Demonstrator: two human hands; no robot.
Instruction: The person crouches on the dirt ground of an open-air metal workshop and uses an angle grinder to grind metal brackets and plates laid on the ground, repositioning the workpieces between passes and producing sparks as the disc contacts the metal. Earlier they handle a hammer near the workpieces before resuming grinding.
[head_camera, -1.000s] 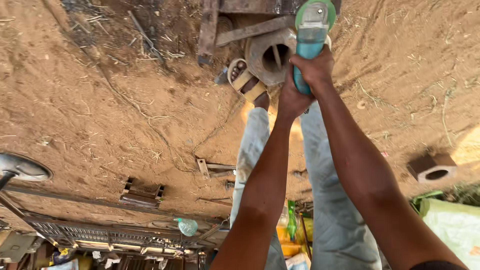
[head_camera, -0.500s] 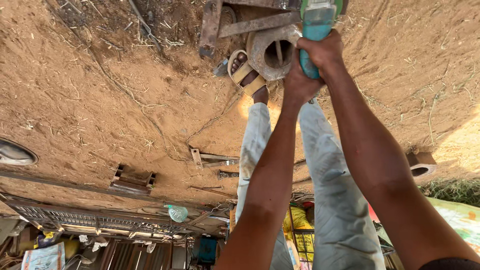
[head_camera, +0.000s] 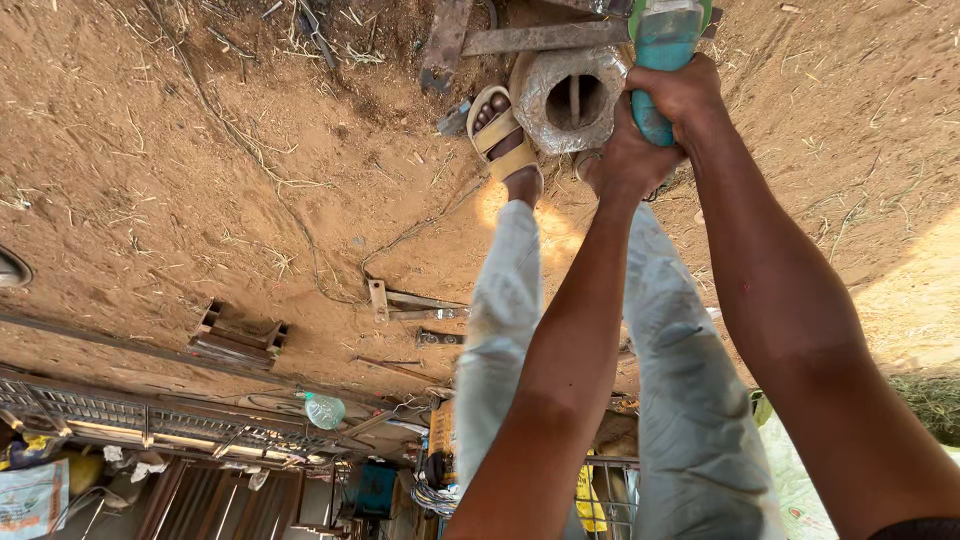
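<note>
Both my hands grip a teal angle grinder (head_camera: 665, 45) at the top of the view. My right hand (head_camera: 688, 95) wraps its body. Just below, my left hand (head_camera: 625, 160) closes around the handle end. The grinder's head is cut off by the top edge. Beside it on the dirt lies a grey metal cylinder with a round hole (head_camera: 573, 100), under a flat rusty bar (head_camera: 545, 38). My sandalled foot (head_camera: 505, 135) stands against the cylinder's left side. My legs in pale trousers (head_camera: 690, 400) run down the frame between my arms.
On the sandy ground lie a thin cable (head_camera: 300, 230), a steel bracket (head_camera: 240, 335), a hinge-like plate (head_camera: 415, 305) and a plastic bottle (head_camera: 323, 410). A metal grating (head_camera: 150, 420) and workshop clutter line the bottom edge. Scrap metal (head_camera: 445, 45) lies at the top.
The view has tilted, so the grinder, cylinder and foot sit higher in frame and nearer the edge. Both hands keep their hold on the grinder.
</note>
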